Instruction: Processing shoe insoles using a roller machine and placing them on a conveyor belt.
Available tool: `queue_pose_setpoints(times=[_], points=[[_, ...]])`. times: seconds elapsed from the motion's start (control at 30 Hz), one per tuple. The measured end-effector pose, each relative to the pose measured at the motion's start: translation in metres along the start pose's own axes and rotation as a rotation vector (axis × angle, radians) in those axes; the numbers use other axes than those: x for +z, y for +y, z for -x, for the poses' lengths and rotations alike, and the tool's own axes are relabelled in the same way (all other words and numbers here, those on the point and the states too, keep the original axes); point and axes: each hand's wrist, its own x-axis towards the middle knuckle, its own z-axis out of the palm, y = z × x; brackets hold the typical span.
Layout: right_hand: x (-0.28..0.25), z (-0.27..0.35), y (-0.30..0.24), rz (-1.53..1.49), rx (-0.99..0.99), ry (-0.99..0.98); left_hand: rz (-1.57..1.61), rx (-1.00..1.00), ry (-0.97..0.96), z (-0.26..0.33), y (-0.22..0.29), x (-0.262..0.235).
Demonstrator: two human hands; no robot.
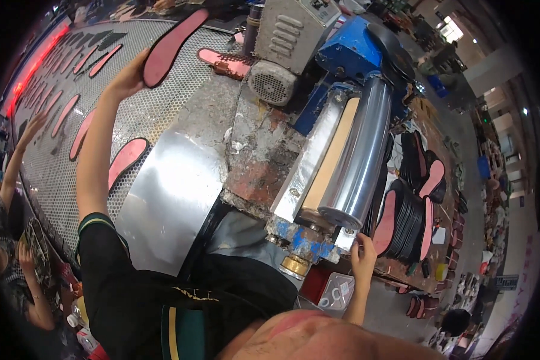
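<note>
Up at the far left, my left hand (131, 79) grips the near end of a pink insole (169, 51) with a black edge, holding it tilted over a perforated metal conveyor (174, 108). My right hand (363, 251) is at the near end of a roller machine, beside its shiny steel roller (361, 156). Its fingers are curled together by a small metal plate; what they hold, if anything, I cannot make out. Right of the roller stands a stack of black-edged insoles (400, 222) with pink faces. Another pink insole (128, 157) lies on the conveyor near my left forearm.
A grey motor housing (291, 30) and a blue machine part (351, 48) rise behind the roller. A bare sheet-metal plate (174, 186) slopes between me and the conveyor. Another person's hand (36, 127) reaches over the conveyor's left side. A clear plastic box (337, 292) sits below the machine.
</note>
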Motion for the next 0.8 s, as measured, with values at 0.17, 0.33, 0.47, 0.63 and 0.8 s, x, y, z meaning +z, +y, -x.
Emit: queue_pose_setpoints(times=[0.17,0.33,0.47,0.63,0.8], points=[[0.004,0.011,-0.009,-0.063,0.050,-0.072,-0.246,-0.651,0.255,-0.021,-0.094,-0.137],[-0.019,0.034,-0.006,0.060,0.065,0.098,-1.377,0.259,-0.009,-0.080,-0.162,-0.156],[-0.023,0.010,0.000,0.009,0.004,0.248,-1.422,0.241,0.248,-0.101,-0.100,-0.221],[-0.043,-0.002,0.006,0.032,0.178,0.364,-0.993,0.125,0.087,-0.051,-0.147,0.005],[-0.053,-0.032,0.038,0.355,0.090,0.537,-0.914,0.061,-0.202,0.081,-0.173,0.122]])
